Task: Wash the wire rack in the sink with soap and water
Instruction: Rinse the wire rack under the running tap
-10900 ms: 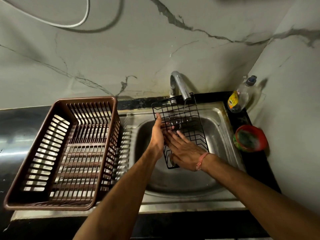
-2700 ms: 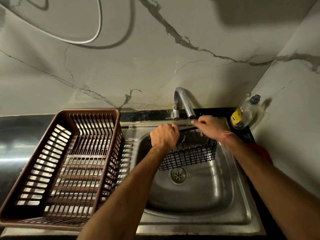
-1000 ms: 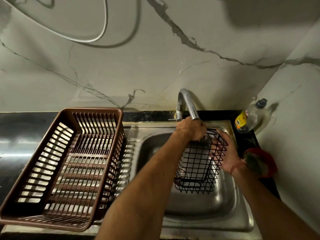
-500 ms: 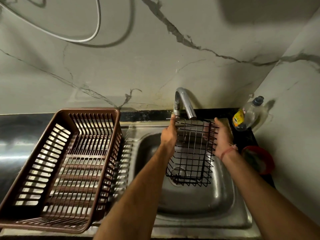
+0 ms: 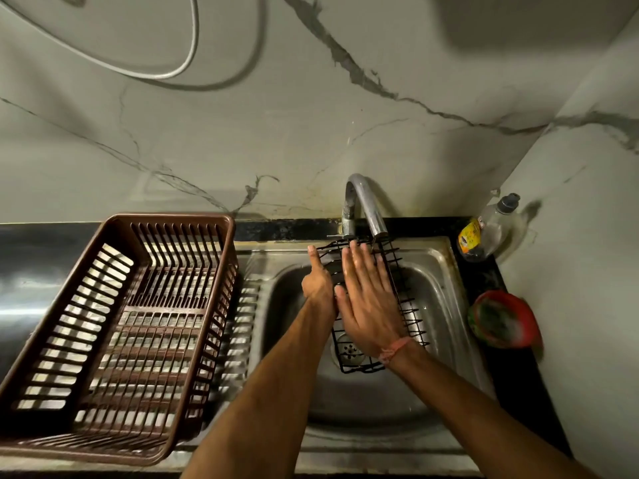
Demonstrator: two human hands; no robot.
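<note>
While the rack (image 5: 403,307) is tilting under the tap (image 5: 366,205) over the sink (image 5: 446,278), the left hand (image 5: 318,280) is gripping its edge; the right hand (image 5: 368,295), previously gripping, is now rubbing flat-fingered: rinsing likely.

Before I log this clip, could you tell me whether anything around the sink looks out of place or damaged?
Nothing looks spilled or broken. The brown dish basket sits askew, its right edge overhanging the sink's drainboard. The wire rack is tilted only because both hands hold it under the tap.
</note>
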